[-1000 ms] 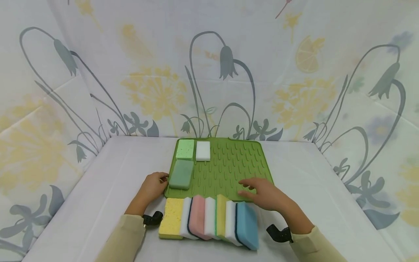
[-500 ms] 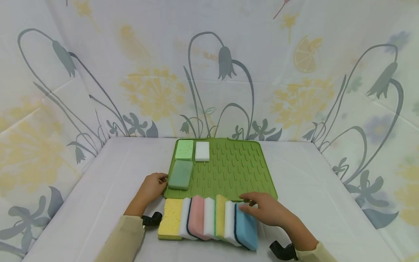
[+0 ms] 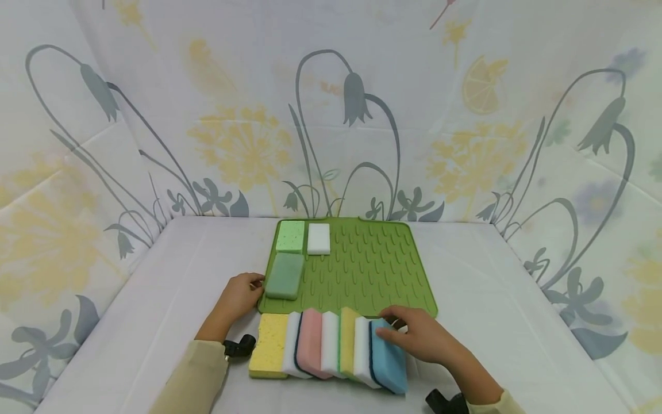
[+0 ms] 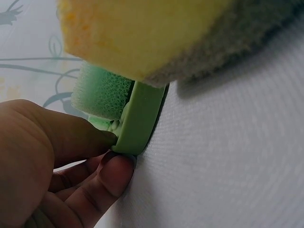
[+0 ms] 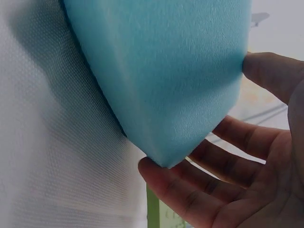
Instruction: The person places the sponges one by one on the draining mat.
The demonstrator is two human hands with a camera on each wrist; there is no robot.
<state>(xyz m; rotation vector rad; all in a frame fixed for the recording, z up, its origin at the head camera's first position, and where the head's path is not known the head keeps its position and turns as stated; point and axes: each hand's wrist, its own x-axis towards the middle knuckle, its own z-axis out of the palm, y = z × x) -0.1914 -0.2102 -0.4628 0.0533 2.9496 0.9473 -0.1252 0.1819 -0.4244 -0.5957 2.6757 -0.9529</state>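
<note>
My left hand [image 3: 239, 296] pinches the front left corner of the green ridged mat [image 3: 372, 270]; in the left wrist view its thumb and a fingertip meet at the mat's rim [image 4: 142, 118]. With fingers and thumb curled at its far end, my right hand [image 3: 421, 333] grips the blue sponge [image 3: 390, 362]. That sponge, with a dark scouring layer, ends a leaning row at the right. Beside it in the row are a white sponge [image 3: 362, 356], a yellow sponge [image 3: 349, 345], another white sponge [image 3: 330, 345], a pink sponge [image 3: 311, 345] and a speckled yellow sponge [image 3: 270, 345].
On the mat's left side lie a light green speckled sponge [image 3: 291, 237], a white sponge block [image 3: 318, 239] and a darker green sponge [image 3: 285, 276]. A white cloth [image 3: 496, 287] covers the table. Behind it hangs a floral curtain [image 3: 445, 115].
My right hand has come back from over the mat's front right part to the blue sponge's far end and closed on it. My left hand stays at the mat's corner.
</note>
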